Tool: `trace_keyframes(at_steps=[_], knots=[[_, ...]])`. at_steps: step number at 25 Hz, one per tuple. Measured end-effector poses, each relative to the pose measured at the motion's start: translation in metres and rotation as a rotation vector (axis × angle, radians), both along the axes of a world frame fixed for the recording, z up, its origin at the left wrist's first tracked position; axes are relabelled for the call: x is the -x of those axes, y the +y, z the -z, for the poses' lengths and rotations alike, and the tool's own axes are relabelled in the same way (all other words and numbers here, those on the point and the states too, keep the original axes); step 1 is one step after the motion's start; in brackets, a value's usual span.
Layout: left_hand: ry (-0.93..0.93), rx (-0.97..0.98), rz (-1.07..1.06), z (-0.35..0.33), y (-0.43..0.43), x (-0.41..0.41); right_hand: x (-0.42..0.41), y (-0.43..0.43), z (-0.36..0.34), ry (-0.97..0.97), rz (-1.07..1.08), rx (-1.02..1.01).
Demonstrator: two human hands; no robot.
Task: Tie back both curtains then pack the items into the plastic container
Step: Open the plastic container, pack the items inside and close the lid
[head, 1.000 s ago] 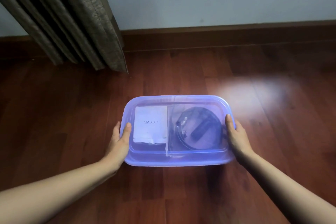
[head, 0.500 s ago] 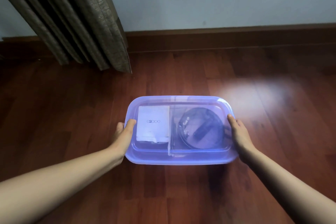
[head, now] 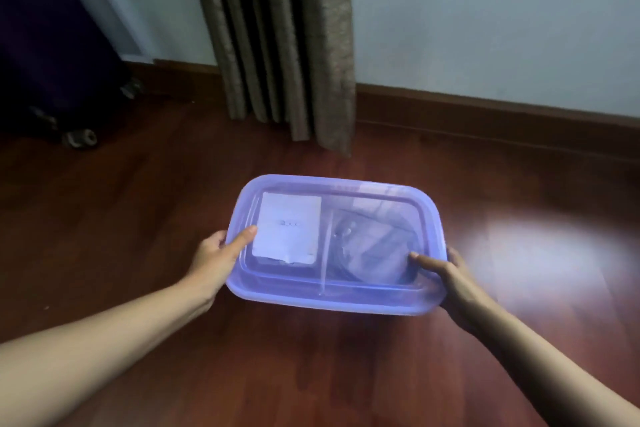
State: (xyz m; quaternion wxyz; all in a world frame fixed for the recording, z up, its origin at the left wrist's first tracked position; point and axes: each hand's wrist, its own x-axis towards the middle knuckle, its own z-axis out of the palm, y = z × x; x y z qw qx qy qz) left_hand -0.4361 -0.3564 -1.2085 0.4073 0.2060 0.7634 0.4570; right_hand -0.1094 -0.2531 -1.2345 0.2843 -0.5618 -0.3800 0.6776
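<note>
Container [head: 337, 300] sits lidded at frame centre, clamped at both short ends — left hand [head: 216, 258] and right hand [head: 446, 274] with thumbs over the lid, fingers wrapped beneath — likely for level carrying, with a white card [head: 287, 229] and dark items inside.

The translucent purple plastic container [head: 337, 300] looks smooth and glossy; the reddish wooden floor [head: 138, 204] shines; the grey-brown cloth curtain [head: 311, 45] looks coarse and matt.

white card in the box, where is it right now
In the head view the white card lies inside the lidded plastic container, in its left half beside the left hand thumb, with a dark coiled item to its right.
</note>
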Motion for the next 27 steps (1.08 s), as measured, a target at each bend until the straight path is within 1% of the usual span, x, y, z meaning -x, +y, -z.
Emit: trace_keyframes(at_steps=[3,5,7,10,14,17,19,20,23,24,25,26,27], knots=[[0.039,-0.009,-0.148,-0.008,-0.015,0.068,0.073,0.013,-0.012,0.081,-0.244,-0.021],[0.054,-0.030,-0.228,-0.014,-0.023,0.109,0.122,0.021,-0.023,0.108,-0.337,-0.052],[0.060,-0.055,-0.312,-0.020,-0.033,0.146,0.172,0.026,-0.029,0.113,-0.378,-0.088],[0.057,-0.043,-0.426,-0.034,-0.052,0.205,0.247,0.024,-0.036,0.089,-0.419,-0.124],[0.109,0.021,-0.525,-0.029,-0.058,0.277,0.328,0.037,-0.033,0.020,-0.489,-0.187],[0.146,0.038,-0.564,-0.011,-0.047,0.315,0.381,0.064,-0.024,-0.057,-0.550,-0.338],[0.142,-0.009,-0.584,0.008,-0.029,0.335,0.411,0.090,-0.012,-0.085,-0.556,-0.444],[0.152,-0.029,-0.593,0.017,-0.019,0.343,0.422,0.103,-0.004,-0.117,-0.564,-0.468],[0.135,-0.006,-0.631,0.038,-0.007,0.355,0.439,0.118,0.008,-0.273,-0.633,-0.495],[0.114,-0.011,-0.646,0.040,-0.007,0.355,0.440,0.117,0.007,-0.340,-0.648,-0.561],[0.086,-0.044,-0.653,0.041,-0.008,0.354,0.442,0.115,0.004,-0.438,-0.670,-0.671],[0.028,-0.110,-0.656,0.040,-0.008,0.349,0.443,0.113,0.000,-0.565,-0.721,-0.813],[-0.059,-0.196,-0.654,0.040,-0.009,0.338,0.444,0.108,-0.005,-0.679,-0.822,-0.959]])
